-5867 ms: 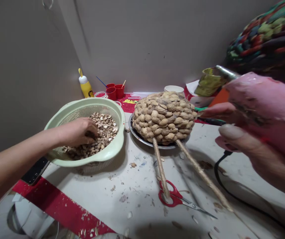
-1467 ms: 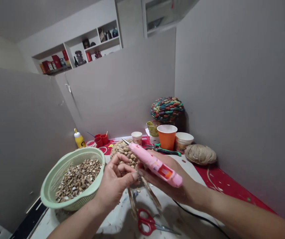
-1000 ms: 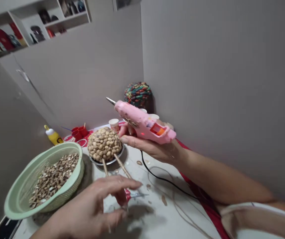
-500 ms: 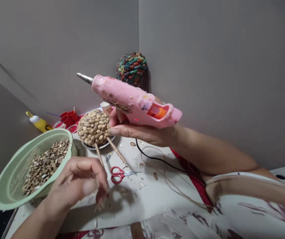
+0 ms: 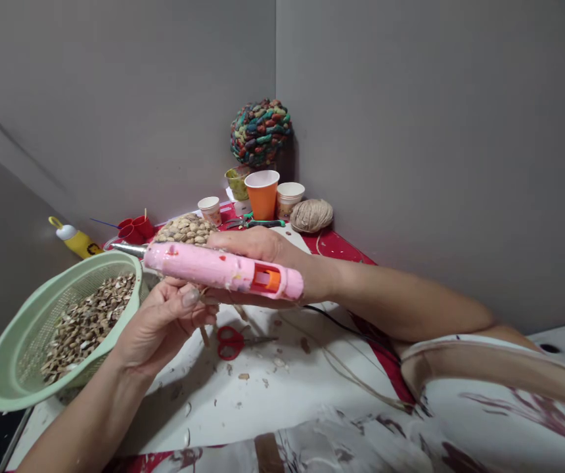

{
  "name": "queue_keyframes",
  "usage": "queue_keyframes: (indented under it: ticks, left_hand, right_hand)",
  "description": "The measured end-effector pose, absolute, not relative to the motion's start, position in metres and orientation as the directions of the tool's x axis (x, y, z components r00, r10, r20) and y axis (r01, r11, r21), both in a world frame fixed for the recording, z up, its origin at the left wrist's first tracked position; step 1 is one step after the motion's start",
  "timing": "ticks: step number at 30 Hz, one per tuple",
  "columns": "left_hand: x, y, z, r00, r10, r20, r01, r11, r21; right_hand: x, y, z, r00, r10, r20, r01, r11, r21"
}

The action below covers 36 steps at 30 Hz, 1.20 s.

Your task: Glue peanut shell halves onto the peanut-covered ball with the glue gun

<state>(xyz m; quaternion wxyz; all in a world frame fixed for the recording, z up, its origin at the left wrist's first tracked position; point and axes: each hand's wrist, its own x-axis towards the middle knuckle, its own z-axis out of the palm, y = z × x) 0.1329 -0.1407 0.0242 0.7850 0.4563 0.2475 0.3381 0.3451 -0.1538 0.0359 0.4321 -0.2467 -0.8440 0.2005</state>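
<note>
My right hand [image 5: 282,253] is wrapped round a pink hot glue gun [image 5: 218,269], its metal nozzle pointing left over the rim of the basket. Just under the gun, my left hand [image 5: 169,318] has its thumb and fingers drawn together in a pinch; what lies in them is too small and hidden to name. Behind the gun is a dome covered with nutshells [image 5: 186,228], its lower part blocked from view. Red-handled scissors [image 5: 232,343] lie on the white table covering below my hands.
A green basket of shell pieces [image 5: 16,374] stands at left. Behind are an orange cup [image 5: 263,197], a twine ball [image 5: 312,215], pliers [image 5: 263,223], small red cups [image 5: 137,228] and a multicoloured ball [image 5: 261,131]. A black cord [image 5: 334,322] crosses the table at right.
My right hand has lowered the glue gun and shifted it left, turning it more level. My left hand has risen to just beneath it, and its loosely curled fingers have come together.
</note>
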Motion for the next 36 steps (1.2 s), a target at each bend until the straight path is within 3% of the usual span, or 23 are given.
queue_keyframes:
  ticks: [5, 13, 17, 36]
  left_hand:
    - [0.135, -0.142, 0.026, 0.648, 0.757, -0.085, -0.322, 0.374, 0.870]
    - [0.134, -0.139, 0.020, 0.606, 0.790, -0.095, -0.338, 0.364, 0.868]
    - [0.135, -0.137, 0.019, 0.603, 0.792, -0.097, -0.337, 0.363, 0.869]
    - [0.132, -0.136, 0.019, 0.612, 0.788, -0.067, -0.317, 0.322, 0.892]
  right_hand:
    - [0.347, -0.148, 0.033, -0.522, 0.544, 0.657, 0.143, 0.815, -0.561]
    - [0.345, -0.143, 0.029, -0.469, 0.528, 0.708, 0.204, 0.845, -0.495]
    - [0.347, -0.146, 0.031, -0.490, 0.580, 0.651, 0.256, 0.809, -0.529]
    - [0.348, -0.146, 0.032, -0.484, 0.562, 0.671, 0.208, 0.819, -0.535]
